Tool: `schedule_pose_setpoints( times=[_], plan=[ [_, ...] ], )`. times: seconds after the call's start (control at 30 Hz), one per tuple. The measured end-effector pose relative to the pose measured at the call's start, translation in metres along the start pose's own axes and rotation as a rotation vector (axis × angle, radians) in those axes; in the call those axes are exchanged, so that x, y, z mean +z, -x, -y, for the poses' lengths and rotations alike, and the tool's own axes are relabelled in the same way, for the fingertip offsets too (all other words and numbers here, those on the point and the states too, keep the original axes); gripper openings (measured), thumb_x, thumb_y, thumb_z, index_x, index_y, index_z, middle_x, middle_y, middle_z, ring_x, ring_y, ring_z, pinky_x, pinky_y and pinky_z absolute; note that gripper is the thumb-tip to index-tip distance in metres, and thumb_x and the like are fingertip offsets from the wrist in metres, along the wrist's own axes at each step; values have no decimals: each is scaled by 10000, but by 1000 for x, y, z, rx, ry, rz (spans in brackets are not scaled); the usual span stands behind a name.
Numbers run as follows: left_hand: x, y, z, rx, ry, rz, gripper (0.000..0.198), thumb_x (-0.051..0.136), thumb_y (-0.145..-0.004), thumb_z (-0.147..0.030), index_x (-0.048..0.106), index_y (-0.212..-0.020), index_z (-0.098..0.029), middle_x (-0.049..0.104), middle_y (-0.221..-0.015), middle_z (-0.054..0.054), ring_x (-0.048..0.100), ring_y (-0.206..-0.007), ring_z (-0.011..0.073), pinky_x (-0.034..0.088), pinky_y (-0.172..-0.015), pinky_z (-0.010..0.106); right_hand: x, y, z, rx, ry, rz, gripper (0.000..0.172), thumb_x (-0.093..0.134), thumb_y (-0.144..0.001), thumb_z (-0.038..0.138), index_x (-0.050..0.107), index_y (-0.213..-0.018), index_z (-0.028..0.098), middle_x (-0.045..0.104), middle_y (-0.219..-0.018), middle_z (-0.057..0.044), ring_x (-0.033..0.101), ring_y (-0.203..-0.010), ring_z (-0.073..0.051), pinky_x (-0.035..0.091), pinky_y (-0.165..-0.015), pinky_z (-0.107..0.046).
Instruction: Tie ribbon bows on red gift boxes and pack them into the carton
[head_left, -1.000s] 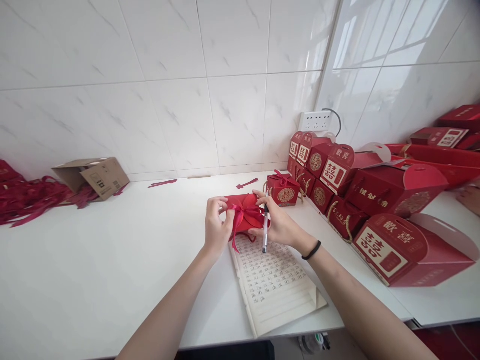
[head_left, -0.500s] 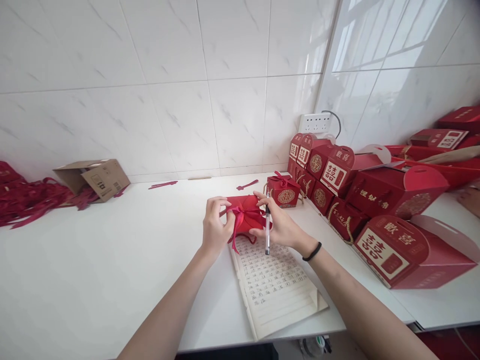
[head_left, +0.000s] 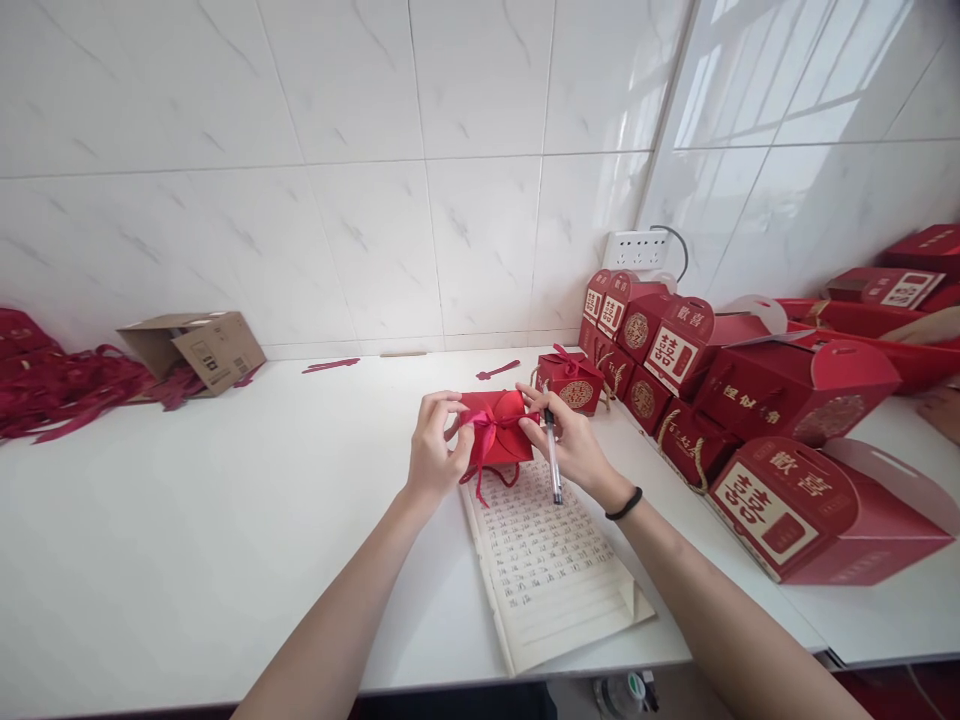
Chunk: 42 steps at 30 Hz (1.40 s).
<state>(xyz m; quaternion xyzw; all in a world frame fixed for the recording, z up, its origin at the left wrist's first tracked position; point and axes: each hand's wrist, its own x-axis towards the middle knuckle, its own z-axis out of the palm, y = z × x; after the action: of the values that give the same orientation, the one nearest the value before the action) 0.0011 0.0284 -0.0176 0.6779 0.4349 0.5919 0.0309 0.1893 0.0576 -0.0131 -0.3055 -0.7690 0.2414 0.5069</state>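
A small red gift box (head_left: 512, 441) stands in front of me, its petal-shaped top flaps folded in and a magenta ribbon bow (head_left: 486, 436) tied across it. My left hand (head_left: 436, 450) is closed at the box's left side, thumb against the bow's left end. On the other side my right hand (head_left: 577, 446) keeps a pen (head_left: 553, 462) tucked between its fingers, tip end down, while thumb and forefinger pinch the right end of the ribbon. The box partly covers the top of a notebook (head_left: 559, 580) filled with handwritten rows.
A finished red box with a bow (head_left: 571, 380) stands behind my right hand. Several larger red boxes (head_left: 810, 400) are stacked at right. At left lie a carton (head_left: 217, 352) and a heap of ribbons (head_left: 82, 395). Another person's hand (head_left: 941, 408) shows at the right edge.
The box has tilted slightly and shifted a little right between my hands. The pen has swung to a slant, and my right thumb has moved up onto the ribbon.
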Motion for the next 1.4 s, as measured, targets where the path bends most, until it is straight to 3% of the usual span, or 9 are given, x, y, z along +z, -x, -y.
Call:
schedule_pose_setpoints(
  times=[0.17,0.27,0.43,0.57,0.97,1.27,1.4],
  plan=[
    [-2,-2,2,-33,20,12,135,511,-733,-120,518,-845,-196,487,-1019,77,549,-973,196,553,-522,227,2,-1,-4,55,-188,-27,218,525,-884,403,425,-808,224,540,-1249,-135,527,-1139,-256,458,-878,-377],
    [-4,-2,3,-26,45,29,111,540,-715,-161,498,-812,-194,479,-1021,81,527,-1002,206,550,-522,223,2,-1,-4,64,-255,-43,219,527,-888,404,435,-814,219,547,-1235,-147,501,-1172,-247,403,-951,-399],
    [-5,-3,3,-36,91,85,138,562,-713,-295,477,-724,-187,456,-1020,88,499,-1029,218,562,-561,244,3,0,-3,71,-253,-50,231,545,-879,407,432,-805,219,549,-1228,-154,480,-1193,-254,392,-948,-404],
    [-1,-4,-2,-134,82,43,235,533,-782,-354,476,-642,-173,459,-1029,89,532,-962,190,558,-588,247,4,-1,-2,66,-259,-50,243,544,-876,419,430,-804,216,537,-1241,-165,499,-1173,-256,412,-923,-401],
    [0,-7,-1,-186,108,-12,144,540,-770,-230,487,-645,-182,525,-972,72,554,-963,202,441,-444,184,3,-3,-3,66,-275,-82,298,546,-859,491,432,-804,221,582,-1174,-153,482,-1192,-243,417,-935,-417],
    [0,-5,1,-208,117,-21,120,528,-756,-219,455,-666,-188,537,-988,76,539,-1008,220,467,-490,211,4,-3,-4,99,-329,-96,293,597,-820,461,436,-791,217,596,-1094,-122,513,-1157,-267,421,-944,-432],
    [1,-5,0,-212,125,-18,65,522,-737,-178,486,-786,-199,512,-993,70,535,-1001,203,502,-554,232,6,-3,-5,122,-341,-97,312,632,-795,461,439,-795,217,595,-1111,-131,517,-1153,-268,425,-948,-436]
  ],
)
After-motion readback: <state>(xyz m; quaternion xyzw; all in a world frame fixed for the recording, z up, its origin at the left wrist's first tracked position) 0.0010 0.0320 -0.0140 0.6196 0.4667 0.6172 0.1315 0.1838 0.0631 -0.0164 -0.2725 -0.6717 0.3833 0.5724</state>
